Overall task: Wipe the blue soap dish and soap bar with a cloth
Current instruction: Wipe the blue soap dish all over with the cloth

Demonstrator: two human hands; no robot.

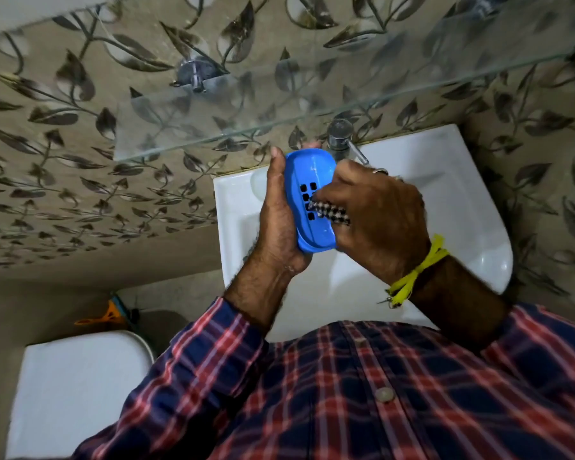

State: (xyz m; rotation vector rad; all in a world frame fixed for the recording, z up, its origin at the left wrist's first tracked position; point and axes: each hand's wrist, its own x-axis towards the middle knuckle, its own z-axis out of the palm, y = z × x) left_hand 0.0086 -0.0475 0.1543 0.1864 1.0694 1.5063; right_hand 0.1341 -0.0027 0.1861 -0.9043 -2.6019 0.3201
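Above the white basin [462, 180], the blue soap dish [309, 197] is gripped by its long edges in the left hand [276, 220] while a checked cloth [331, 212], bunched in the right hand's [375, 217] curled fingers, is pressed into its slotted floor; the dish is judged light, rigid and slippery.

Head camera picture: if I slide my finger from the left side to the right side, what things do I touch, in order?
White toilet tank → orange tool → left hand → blue soap dish → checked cloth → right hand → yellow wrist thread.
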